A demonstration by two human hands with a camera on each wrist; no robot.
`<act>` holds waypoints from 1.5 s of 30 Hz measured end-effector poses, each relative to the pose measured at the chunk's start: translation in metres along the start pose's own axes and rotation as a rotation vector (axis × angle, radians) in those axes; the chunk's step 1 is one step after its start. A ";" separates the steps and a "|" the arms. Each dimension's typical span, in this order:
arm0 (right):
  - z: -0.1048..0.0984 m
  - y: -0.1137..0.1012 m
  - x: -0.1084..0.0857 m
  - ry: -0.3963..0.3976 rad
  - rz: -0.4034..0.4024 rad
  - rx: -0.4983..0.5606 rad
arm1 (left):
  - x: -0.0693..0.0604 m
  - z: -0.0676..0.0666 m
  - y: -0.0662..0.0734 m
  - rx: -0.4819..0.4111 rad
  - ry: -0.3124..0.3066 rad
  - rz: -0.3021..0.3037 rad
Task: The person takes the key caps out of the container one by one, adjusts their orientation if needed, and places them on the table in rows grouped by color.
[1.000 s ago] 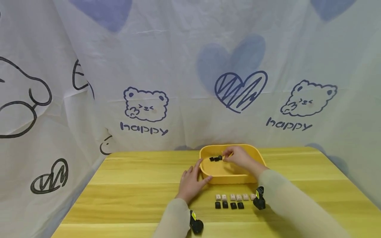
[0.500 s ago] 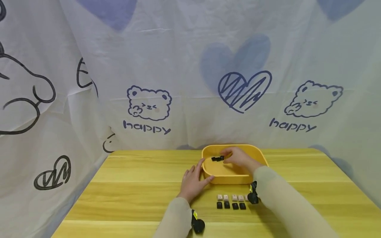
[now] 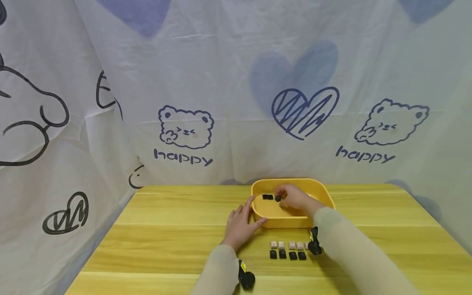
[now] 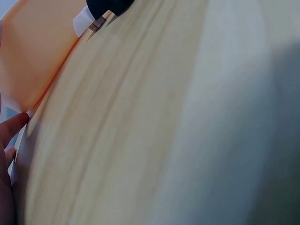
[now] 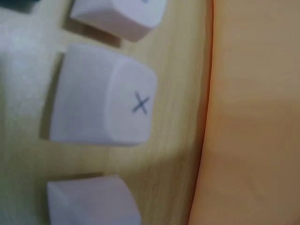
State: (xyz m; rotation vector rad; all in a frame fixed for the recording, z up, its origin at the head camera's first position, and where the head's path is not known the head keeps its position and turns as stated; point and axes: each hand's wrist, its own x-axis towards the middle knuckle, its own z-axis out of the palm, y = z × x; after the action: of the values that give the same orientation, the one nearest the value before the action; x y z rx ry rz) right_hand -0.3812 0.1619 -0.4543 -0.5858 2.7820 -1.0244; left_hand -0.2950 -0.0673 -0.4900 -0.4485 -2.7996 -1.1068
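Note:
A yellow plastic tray (image 3: 289, 223) stands at the back of the table. Inside it, the right hand (image 3: 296, 198) pinches a small black keycap (image 3: 277, 198) between thumb and fingertips. Two more black keycaps (image 3: 267, 197) lie just left of it on the tray floor. The left hand (image 3: 239, 226) rests at the tray's front left corner, fingers fairly straight, one fingertip against the left side and the thumb on the front wall. In front of the tray is a row of white keycaps (image 3: 282, 245), partly hidden by the right wrist. Black keycaps (image 3: 282, 254) form a second row nearer the person.
Everything lies on a wood-grain table (image 3: 177, 229). A printed white cloth (image 3: 236, 102) hangs behind its back edge. In the right wrist view, a white keycap marked X (image 5: 103, 98) sits close beside the tray's wall (image 5: 253, 112).
The right hand has shifted one black keycap slightly right, away from the other two in the tray. The left hand keeps its place on the tray. The head view has moved slightly.

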 end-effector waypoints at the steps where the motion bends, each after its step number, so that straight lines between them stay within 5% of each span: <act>1: 0.000 0.001 0.000 -0.001 -0.009 -0.002 | 0.000 0.001 0.000 0.002 0.000 0.000; 15: -0.009 -0.009 -0.012 -0.075 0.016 0.008 | -0.001 0.005 -0.001 -0.005 0.011 0.003; 23: -0.022 -0.015 -0.028 -0.136 -0.086 -0.020 | -0.003 0.004 -0.002 -0.013 0.012 -0.002; 39: -0.039 -0.030 -0.078 0.000 -0.171 0.013 | -0.001 0.008 -0.004 -0.007 0.001 -0.006; 45: -0.040 -0.040 -0.102 -0.007 -0.244 -0.029 | 0.000 0.006 -0.004 -0.004 0.009 -0.003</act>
State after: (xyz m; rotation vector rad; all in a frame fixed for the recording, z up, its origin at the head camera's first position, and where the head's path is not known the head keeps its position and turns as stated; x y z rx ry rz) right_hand -0.2842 0.1984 -0.3997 -0.9500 2.7733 -1.0211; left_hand -0.2965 -0.0658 -0.4973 -0.4387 -2.7914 -1.1119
